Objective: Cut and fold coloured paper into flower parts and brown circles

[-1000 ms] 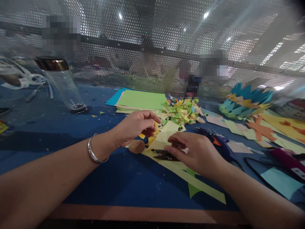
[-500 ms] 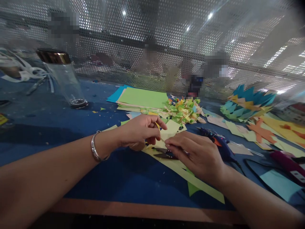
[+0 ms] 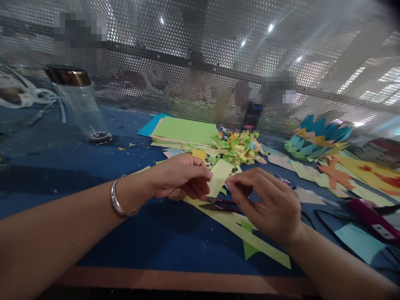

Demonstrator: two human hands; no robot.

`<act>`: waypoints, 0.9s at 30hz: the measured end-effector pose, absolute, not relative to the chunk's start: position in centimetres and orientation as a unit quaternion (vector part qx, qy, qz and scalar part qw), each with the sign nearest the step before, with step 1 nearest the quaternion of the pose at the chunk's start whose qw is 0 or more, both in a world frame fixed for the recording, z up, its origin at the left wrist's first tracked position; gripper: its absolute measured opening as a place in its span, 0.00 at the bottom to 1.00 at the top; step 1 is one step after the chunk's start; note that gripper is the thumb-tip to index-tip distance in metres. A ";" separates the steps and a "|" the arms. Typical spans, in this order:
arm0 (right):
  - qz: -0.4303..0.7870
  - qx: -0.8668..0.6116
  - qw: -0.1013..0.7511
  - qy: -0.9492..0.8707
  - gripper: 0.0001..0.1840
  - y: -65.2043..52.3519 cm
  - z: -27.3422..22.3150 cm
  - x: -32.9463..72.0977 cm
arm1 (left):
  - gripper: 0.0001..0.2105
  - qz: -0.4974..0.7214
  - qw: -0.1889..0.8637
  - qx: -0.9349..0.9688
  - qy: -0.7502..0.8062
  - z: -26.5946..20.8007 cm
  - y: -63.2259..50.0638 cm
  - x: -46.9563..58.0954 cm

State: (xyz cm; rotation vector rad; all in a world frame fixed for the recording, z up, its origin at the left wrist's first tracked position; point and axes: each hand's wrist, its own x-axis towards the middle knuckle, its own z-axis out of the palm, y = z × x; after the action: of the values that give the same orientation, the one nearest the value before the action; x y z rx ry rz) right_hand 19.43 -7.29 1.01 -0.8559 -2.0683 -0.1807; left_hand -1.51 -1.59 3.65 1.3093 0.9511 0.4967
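Between my two hands stands a small pale yellow-green paper strip [image 3: 221,170], with a crease line across it. My left hand [image 3: 183,177], a silver bangle on its wrist, is closed on the strip's left edge, thumb uppermost and the other fingers curled below. At the right edge, my right hand [image 3: 265,200] pinches with thumb and index fingertips by the crease. Below the strip lies a pair of small dark snips [image 3: 215,206], its rear end hidden by my right hand. A long pale yellow paper strip [image 3: 265,246] runs under the snips toward the front right.
Behind my hands are a green paper stack [image 3: 187,129] and a heap of small folded paper pieces [image 3: 239,148]. A glass bottle [image 3: 83,108] stands left. Rightward are a pleated paper ring [image 3: 318,137], orange paper strips [image 3: 336,173], a purple power strip [image 3: 371,216] and cables.
My right hand has shifted slightly right, away from my left hand. The paper strip now shows more of its flat face. The whole view has shifted slightly.
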 end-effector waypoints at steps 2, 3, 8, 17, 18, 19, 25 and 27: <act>-0.078 -0.338 0.424 -0.837 0.08 -7.3 0.9 19.4 | 0.08 0.220 0.696 0.553 0.401 3.6 -2.1 -1.3; -0.082 -0.337 0.416 -0.841 0.08 -7.3 0.9 19.4 | 0.08 0.229 0.707 0.543 0.390 3.5 -2.3 -1.2; -0.089 -0.341 0.384 -0.854 0.06 -7.2 0.6 19.3 | 0.10 0.271 0.711 0.536 0.365 2.6 -2.7 -0.9; -0.003 -0.370 0.390 -0.843 0.05 -7.1 0.4 19.2 | 0.08 0.297 0.603 0.641 0.370 1.8 -2.4 -0.8; 0.014 -0.378 0.396 -0.837 0.04 -7.0 0.4 19.2 | 0.08 0.289 0.594 0.651 0.374 1.8 -2.3 -0.8; 0.030 -0.385 0.401 -0.830 0.04 -6.9 0.5 19.2 | 0.08 0.278 0.589 0.660 0.375 1.9 -2.3 -0.8; 0.117 -0.416 0.388 -0.814 0.03 -6.1 0.3 19.5 | 0.07 0.209 0.570 0.709 0.358 2.0 -2.3 -1.1; 0.142 -0.424 0.386 -0.807 0.03 -5.9 0.2 19.6 | 0.07 0.193 0.568 0.717 0.356 1.9 -2.3 -1.1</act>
State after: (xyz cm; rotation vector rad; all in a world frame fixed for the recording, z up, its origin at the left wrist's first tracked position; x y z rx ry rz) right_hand 19.57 -5.91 0.25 -1.0789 -2.0545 0.3617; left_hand -1.09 -2.32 1.93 1.6841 0.8371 0.4523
